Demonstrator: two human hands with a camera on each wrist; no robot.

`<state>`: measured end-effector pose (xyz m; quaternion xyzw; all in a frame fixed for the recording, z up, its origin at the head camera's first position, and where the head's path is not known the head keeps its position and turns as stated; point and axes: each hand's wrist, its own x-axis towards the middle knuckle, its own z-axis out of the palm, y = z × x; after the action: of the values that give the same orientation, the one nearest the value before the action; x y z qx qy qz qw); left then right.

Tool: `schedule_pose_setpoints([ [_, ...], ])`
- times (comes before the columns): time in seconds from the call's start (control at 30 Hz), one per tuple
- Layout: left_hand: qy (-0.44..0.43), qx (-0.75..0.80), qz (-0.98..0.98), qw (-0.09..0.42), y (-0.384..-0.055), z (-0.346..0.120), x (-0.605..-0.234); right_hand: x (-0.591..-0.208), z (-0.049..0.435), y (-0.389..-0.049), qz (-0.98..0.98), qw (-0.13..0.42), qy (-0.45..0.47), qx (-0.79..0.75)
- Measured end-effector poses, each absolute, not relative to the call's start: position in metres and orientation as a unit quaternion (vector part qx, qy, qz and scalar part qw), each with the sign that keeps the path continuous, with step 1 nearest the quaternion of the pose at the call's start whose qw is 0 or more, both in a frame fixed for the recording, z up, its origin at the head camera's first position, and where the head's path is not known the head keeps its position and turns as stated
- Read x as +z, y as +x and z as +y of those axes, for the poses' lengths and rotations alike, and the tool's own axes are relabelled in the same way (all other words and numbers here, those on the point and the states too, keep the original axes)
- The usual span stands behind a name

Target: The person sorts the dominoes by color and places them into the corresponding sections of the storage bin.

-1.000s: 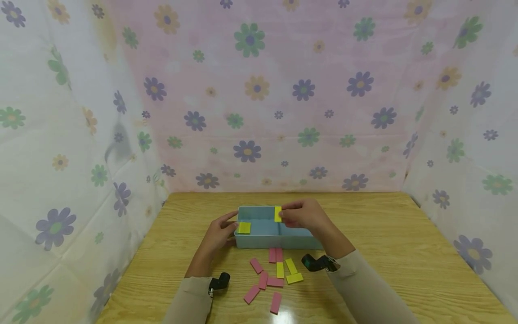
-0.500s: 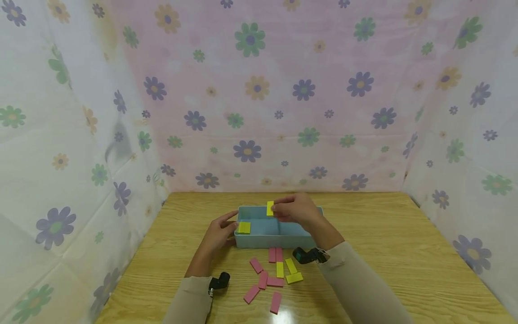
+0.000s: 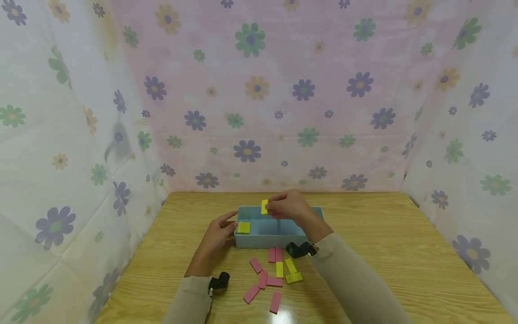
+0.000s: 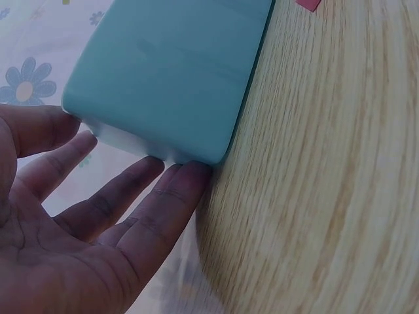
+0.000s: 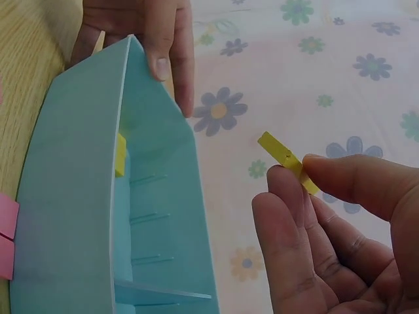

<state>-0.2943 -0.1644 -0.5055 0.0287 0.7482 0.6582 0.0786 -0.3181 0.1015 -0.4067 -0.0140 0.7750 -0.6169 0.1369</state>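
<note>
My right hand (image 3: pixel 289 208) pinches a thin yellow domino tile (image 3: pixel 265 207) between thumb and fingers, above the far side of a light blue box (image 3: pixel 263 241). In the right wrist view the tile (image 5: pixel 285 158) is held slanted, away from the box wall (image 5: pixel 72 176). At the box's left end is my left hand (image 3: pixel 217 234), its fingertips against the end wall. The left wrist view shows these fingers (image 4: pixel 177 196) spread and fairly straight along the box's end (image 4: pixel 170 78). Yellow tiles (image 3: pixel 243 227) lie side by side inside the box's left end.
Several pink tiles (image 3: pixel 263 280) are scattered on the wooden table (image 3: pixel 384 252) in front of the box. Among them lie a few yellow tiles (image 3: pixel 294 277). A divider (image 5: pixel 163 292) crosses the box's inside. Flowered cloth (image 3: pixel 279 112) hangs behind and at both sides.
My right hand has moved left and slightly away from me with the yellow domino tile, from over the divider to over the left compartment's far wall. The left hand stays in place.
</note>
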Motion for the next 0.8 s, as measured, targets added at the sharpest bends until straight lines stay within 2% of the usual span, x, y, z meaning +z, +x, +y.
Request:
schedule_pose_setpoints([
  [0.8, 0.016, 0.658, 0.748, 0.089, -0.295, -0.164, -0.504, -0.416, 0.076, -0.329, 0.767, 0.145, -0.001, -0.625],
])
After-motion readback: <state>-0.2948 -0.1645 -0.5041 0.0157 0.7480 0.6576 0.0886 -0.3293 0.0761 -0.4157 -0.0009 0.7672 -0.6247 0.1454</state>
